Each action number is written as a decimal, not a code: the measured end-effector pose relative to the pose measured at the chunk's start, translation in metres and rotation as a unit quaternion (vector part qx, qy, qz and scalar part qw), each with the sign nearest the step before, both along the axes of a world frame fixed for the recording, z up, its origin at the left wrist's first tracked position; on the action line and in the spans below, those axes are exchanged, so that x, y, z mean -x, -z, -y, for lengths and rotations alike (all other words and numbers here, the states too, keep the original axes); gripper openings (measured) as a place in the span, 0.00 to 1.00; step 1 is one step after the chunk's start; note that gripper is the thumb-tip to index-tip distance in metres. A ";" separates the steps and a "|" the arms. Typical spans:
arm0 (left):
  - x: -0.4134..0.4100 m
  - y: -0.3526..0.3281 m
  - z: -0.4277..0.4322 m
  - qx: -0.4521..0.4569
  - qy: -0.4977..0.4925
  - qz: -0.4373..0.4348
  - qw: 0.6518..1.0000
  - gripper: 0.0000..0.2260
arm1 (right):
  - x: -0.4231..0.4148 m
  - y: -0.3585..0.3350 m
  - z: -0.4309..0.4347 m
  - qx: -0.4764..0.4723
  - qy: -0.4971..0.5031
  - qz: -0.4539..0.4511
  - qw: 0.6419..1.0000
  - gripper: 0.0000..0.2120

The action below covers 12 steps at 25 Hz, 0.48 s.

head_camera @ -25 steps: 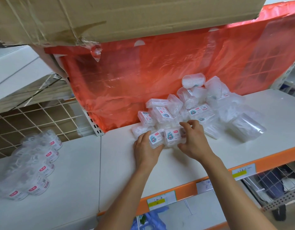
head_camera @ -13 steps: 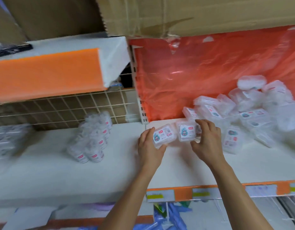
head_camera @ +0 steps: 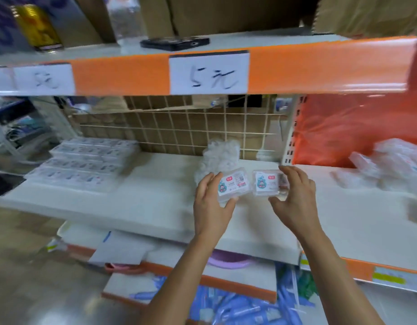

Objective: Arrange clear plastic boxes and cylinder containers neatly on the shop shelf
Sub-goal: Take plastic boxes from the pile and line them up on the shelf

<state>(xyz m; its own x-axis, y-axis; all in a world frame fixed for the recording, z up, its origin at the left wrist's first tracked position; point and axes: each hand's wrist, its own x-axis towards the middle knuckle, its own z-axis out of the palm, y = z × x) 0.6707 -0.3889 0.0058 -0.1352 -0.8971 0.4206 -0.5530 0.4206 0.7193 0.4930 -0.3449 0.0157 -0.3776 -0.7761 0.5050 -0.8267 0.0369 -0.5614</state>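
My left hand (head_camera: 211, 202) grips a clear plastic box (head_camera: 233, 185) with a cartoon label, held above the white shelf (head_camera: 156, 184). My right hand (head_camera: 294, 198) grips a second clear labelled box (head_camera: 266, 182) just to its right. Behind the boxes a cluster of clear cylinder containers (head_camera: 220, 158) stands by the wire mesh back. A blurred pile of clear boxes (head_camera: 390, 165) lies at the far right in front of the red plastic sheet (head_camera: 355, 127).
Flat clear trays (head_camera: 85, 160) are stacked at the shelf's left. An upper shelf (head_camera: 132, 73) with an orange edge and paper price tags hangs overhead. A perforated upright post (head_camera: 290, 137) divides the two bays. Blue items fill the lower shelf (head_camera: 226, 301).
Both hands lifted a box each from the right pile and carried them left past the upright post, over the left bay. The view swung left and up.
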 end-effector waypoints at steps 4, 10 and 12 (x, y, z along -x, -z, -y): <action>-0.067 0.004 0.006 0.020 -0.034 0.000 0.999 0.24 | -0.063 0.002 0.018 0.001 -0.036 0.005 0.999 0.33; -0.164 0.015 0.014 0.015 -0.103 0.012 0.995 0.25 | -0.157 0.016 0.048 -0.028 -0.106 0.004 0.994 0.32; -0.192 0.017 0.013 0.013 -0.123 0.012 0.992 0.25 | -0.186 0.018 0.059 -0.042 -0.136 0.003 0.990 0.31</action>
